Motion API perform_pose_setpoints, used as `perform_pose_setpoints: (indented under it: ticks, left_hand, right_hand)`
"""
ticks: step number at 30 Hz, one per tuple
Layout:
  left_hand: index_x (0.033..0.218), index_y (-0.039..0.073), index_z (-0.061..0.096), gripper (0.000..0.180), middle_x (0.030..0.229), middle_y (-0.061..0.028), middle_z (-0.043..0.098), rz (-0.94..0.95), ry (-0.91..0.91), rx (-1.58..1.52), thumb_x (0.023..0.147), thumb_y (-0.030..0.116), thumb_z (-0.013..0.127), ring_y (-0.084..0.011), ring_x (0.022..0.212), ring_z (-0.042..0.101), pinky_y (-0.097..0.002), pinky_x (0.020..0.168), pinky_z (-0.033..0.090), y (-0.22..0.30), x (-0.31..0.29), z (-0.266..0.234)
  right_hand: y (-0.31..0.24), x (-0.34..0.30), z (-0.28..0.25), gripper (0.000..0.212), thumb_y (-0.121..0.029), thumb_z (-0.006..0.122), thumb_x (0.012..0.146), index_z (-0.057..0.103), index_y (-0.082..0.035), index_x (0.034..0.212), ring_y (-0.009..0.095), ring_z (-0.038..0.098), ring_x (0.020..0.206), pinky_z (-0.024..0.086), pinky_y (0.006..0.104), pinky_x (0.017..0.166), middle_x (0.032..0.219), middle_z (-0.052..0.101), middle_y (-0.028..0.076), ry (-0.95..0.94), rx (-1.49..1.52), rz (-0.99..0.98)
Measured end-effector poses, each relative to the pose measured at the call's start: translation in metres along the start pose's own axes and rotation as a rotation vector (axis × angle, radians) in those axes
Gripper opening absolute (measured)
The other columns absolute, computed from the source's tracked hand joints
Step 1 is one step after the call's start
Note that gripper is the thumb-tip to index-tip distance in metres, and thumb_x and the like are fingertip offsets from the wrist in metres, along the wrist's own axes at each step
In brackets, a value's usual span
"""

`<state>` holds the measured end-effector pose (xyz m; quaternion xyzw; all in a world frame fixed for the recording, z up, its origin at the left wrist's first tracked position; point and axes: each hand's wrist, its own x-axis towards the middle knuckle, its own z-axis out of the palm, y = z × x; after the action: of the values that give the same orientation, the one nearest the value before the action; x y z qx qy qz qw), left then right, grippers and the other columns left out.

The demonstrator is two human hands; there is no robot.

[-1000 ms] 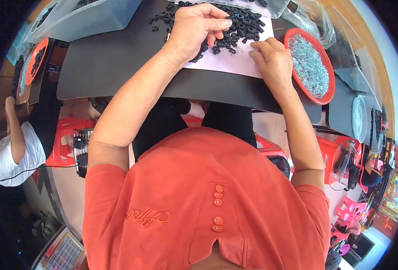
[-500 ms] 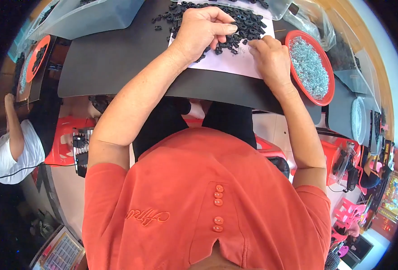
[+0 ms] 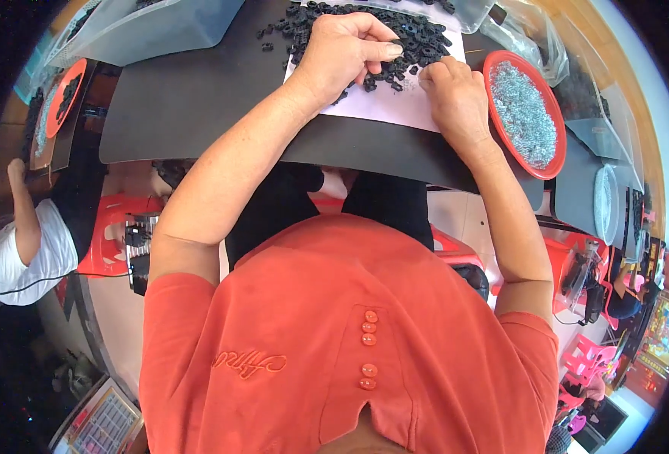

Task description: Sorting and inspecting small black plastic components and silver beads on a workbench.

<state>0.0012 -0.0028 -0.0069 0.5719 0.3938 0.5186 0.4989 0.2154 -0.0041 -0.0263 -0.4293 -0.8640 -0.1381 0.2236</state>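
Many small black plastic parts (image 3: 425,39) lie heaped on a sheet of white paper (image 3: 383,106) at the far side of the table. Over the heap is my left hand (image 3: 340,54), thumb and forefinger pinched together; whatever sits between the tips is too small to make out. My right hand (image 3: 459,100) rests at the paper's right side, fingers curled inward, with their tips partly hidden and their contents not visible. Just right of it stands a red round tray (image 3: 558,155) full of small, shiny, silvery-blue pieces (image 3: 527,113).
A clear plastic bin (image 3: 168,34) stands at the far left of the dark table (image 3: 198,106). Clear bags (image 3: 527,38) lie behind the red tray. On the right is a clear round dish (image 3: 605,200). A person in a white shirt (image 3: 35,253) sits at the left.
The fingers of my right hand have drawn in closer together over the paper. My left hand keeps its pinch in nearly the same place.
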Motion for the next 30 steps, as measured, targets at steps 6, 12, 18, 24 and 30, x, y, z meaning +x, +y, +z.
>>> perform_pose_setpoints:
  ticks: [6, 12, 18, 24, 30]
  left_hand:
    - [0.092, -0.001, 0.069, 0.012, 0.075, -0.0045, 0.067, -0.013, -0.011, -0.016, 0.082, 0.005, 0.072, -0.0070, 0.058, 0.056, -0.0194, 0.045, 0.042, 0.0011, -0.0004, 0.0003]
    - [0.090, -0.001, 0.070, 0.011, 0.073, -0.0044, 0.067, -0.032, -0.003, 0.037, 0.082, 0.005, 0.072, -0.0068, 0.057, 0.056, -0.0201, 0.045, 0.042, 0.0032, -0.0021, 0.0027]
    - [0.092, -0.002, 0.070, 0.013, 0.074, -0.0046, 0.067, -0.036, -0.011, 0.021, 0.081, 0.006, 0.073, -0.0068, 0.057, 0.056, -0.0201, 0.044, 0.041, 0.0006, -0.0013, 0.0014]
    - [0.092, -0.002, 0.070, 0.013, 0.075, -0.0052, 0.067, -0.020, -0.016, 0.035, 0.081, 0.006, 0.073, -0.0069, 0.057, 0.056, -0.0199, 0.043, 0.040, 0.0011, -0.0008, 0.0018]
    - [0.092, -0.002, 0.069, 0.014, 0.076, -0.0057, 0.067, -0.038, -0.006, 0.051, 0.082, 0.006, 0.072, -0.0068, 0.057, 0.056, -0.0200, 0.043, 0.040, 0.0009, -0.0008, 0.0010]
  right_hand:
    - [0.0001, -0.0038, -0.0013, 0.010, -0.007, 0.061, 0.077, 0.063, -0.010, 0.087, 0.025, 0.059, 0.087, 0.041, 0.0404, 0.074, 0.086, 0.057, 0.004, 0.053, 0.054, -0.096]
    - [0.0003, -0.0016, 0.0011, 0.011, -0.007, 0.063, 0.076, 0.063, -0.009, 0.086, 0.025, 0.059, 0.090, 0.041, 0.0399, 0.076, 0.089, 0.057, 0.005, -0.028, -0.021, -0.022]
    - [-0.0016, -0.0019, -0.0019, 0.012, -0.006, 0.062, 0.076, 0.064, -0.009, 0.088, 0.025, 0.059, 0.090, 0.041, 0.0398, 0.076, 0.090, 0.058, 0.005, 0.032, 0.024, -0.066]
    - [-0.0010, -0.0005, -0.0007, 0.013, -0.006, 0.061, 0.075, 0.064, -0.010, 0.087, 0.026, 0.059, 0.091, 0.041, 0.0399, 0.075, 0.090, 0.058, 0.005, -0.013, 0.030, -0.098]
    - [-0.0027, 0.0025, 0.0013, 0.010, -0.007, 0.061, 0.077, 0.063, -0.011, 0.085, 0.026, 0.059, 0.090, 0.041, 0.0408, 0.075, 0.089, 0.057, 0.006, -0.041, -0.017, -0.037]
